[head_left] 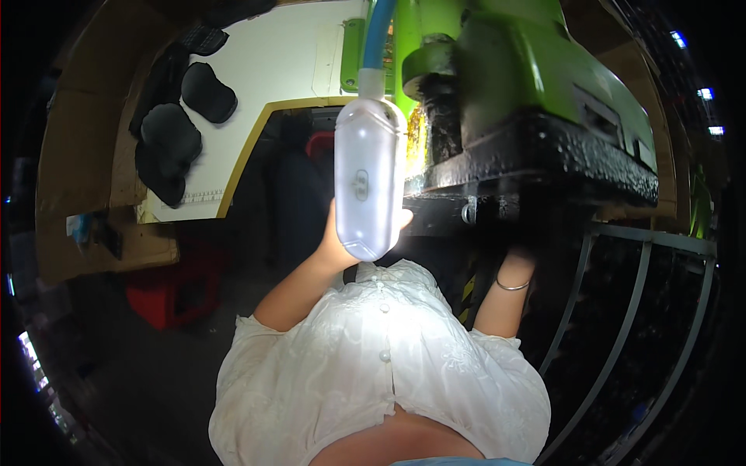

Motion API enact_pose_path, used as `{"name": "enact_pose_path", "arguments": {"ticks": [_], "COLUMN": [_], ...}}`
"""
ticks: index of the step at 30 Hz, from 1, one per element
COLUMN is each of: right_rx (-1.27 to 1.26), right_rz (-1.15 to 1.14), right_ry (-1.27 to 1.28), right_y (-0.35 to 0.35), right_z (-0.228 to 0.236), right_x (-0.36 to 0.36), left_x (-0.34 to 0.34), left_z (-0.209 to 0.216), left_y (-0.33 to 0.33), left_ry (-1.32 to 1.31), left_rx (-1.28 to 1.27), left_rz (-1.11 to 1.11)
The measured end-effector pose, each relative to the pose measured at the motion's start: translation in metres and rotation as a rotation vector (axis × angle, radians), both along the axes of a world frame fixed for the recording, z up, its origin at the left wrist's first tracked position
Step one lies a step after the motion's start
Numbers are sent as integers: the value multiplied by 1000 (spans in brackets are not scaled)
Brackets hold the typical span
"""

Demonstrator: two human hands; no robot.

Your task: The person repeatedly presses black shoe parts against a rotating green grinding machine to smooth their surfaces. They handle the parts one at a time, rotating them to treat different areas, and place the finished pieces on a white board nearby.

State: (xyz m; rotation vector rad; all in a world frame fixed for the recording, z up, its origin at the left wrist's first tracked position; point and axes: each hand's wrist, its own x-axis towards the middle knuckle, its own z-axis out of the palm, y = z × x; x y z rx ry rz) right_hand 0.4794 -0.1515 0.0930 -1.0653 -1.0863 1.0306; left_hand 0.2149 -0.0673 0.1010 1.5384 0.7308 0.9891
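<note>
A white lamp head (370,179) on a blue bendable neck hangs in the middle and covers most of my left hand (332,237). Only the hand's edge shows left of the lamp, and a fingertip peeks out on its right; whether it holds anything is hidden. Beside it, at the upper right, stands a green and black machine (536,101), its working area brightly lit. My right forearm, with a bracelet (512,286) at the wrist, reaches up under the machine's dark front, where the hand is lost from sight.
Several black rounded padded pieces (208,93) lie on the white tabletop (268,54) at the upper left, which has a yellow edge. Cardboard (85,140) borders it. A red stool or crate (167,291) stands at lower left. At right is a grey metal rack (641,287).
</note>
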Motion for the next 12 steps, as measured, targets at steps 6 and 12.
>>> {"name": "enact_pose_path", "arguments": {"ticks": [6,12], "right_rx": [161,-84], "right_rz": [37,11], "right_ry": [-320,-101], "right_y": [20,18], "right_z": [-8,-61], "right_x": [-50,-67], "left_x": [-41,-76], "left_z": [1,-36], "left_y": [27,44], "left_ry": [-120,-8], "left_rx": [-88,-75], "left_rz": [16,-98]}}
